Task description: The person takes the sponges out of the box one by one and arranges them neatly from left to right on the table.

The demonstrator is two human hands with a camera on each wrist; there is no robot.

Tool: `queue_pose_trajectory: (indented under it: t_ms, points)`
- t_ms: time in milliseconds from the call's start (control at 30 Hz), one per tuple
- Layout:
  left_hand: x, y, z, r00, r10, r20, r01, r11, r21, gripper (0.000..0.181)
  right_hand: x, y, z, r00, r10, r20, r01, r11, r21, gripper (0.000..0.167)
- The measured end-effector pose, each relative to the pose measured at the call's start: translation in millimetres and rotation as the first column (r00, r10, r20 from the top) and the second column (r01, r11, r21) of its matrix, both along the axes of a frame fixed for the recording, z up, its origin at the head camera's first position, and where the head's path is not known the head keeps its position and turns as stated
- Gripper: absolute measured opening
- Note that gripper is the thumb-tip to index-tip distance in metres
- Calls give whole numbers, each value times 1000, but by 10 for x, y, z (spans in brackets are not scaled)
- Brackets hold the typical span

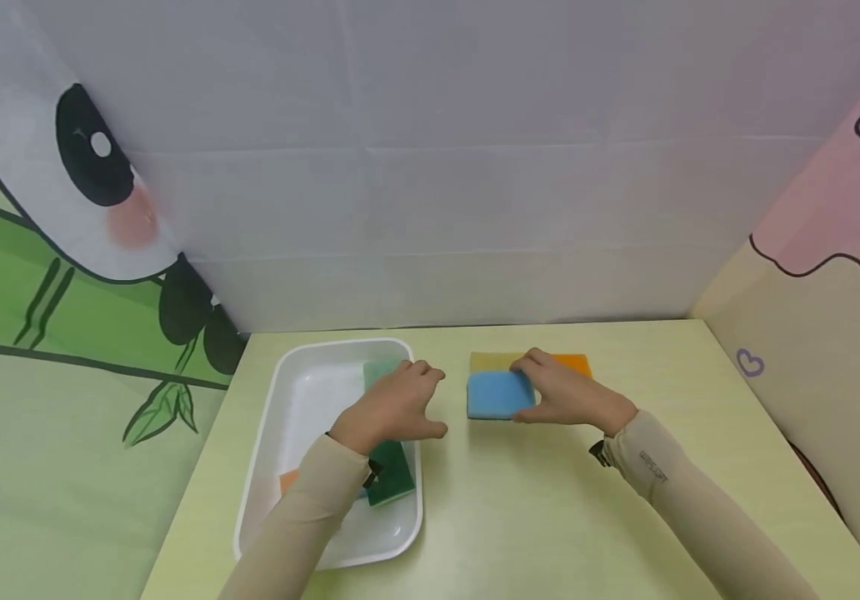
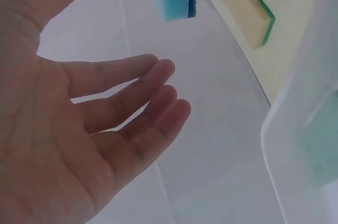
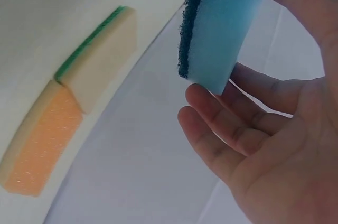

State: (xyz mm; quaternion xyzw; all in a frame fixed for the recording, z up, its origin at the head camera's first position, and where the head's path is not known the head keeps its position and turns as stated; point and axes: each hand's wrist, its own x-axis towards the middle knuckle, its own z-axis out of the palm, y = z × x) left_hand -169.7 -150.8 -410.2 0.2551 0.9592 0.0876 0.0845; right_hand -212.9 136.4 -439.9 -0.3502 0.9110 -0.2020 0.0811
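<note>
Pale yellow, smooth surface (image 1: 520, 517) lies beneath my hands, with white, creased sheeting (image 1: 475, 208) rising behind it. My right hand (image 1: 568, 396) pinches a light-blue, rectangular foam sponge (image 1: 500, 396), thumb at the near edge and fingers at the far one; it appears lifted off the surface. My left hand (image 1: 392, 408) holds nothing: the thumb is spread away from the fingers, well apart from the sponge.

I judge this sponge very light, soft and springy, unlikely to break or slip, so a gentle squeeze should do; a harder one would only dent the foam. Its opposite edges seem the best hold, and its left end is free for a second grip. It looks clean and block-shaped, rounded at the corners, with a thin, rough, dark-blue scouring layer on one face.

Just beyond my right hand, a cream-yellow foam sponge with a green layer (image 3: 103, 60) touches an orange sponge with a pale layer (image 3: 42, 145), end to end. Under my left hand and forearm sits a white, rounded plastic tray (image 1: 310, 392), holding a pale-green sponge (image 1: 377, 369), a dark-green-topped sponge (image 1: 391, 475) and an orange piece (image 1: 287, 480), mostly hidden by my sleeve.
</note>
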Motion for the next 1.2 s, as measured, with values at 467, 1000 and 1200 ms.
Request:
queue_pose_trajectory:
  t_ms: [467,1000,1200]
  points:
    - [58,-229,-172,998,60,17,-61,997,52,68,-317,56,-457,994,-87,68,87,996,-5,72]
    - [125,-308,-210,991,121,58,-125,990,66,70,-408,14,-770,992,-88,89,86,996,26,71]
    - [147,-341,-249,991,125,38,-127,990,56,70,-427,-10,-827,991,-94,90,90,995,46,71]
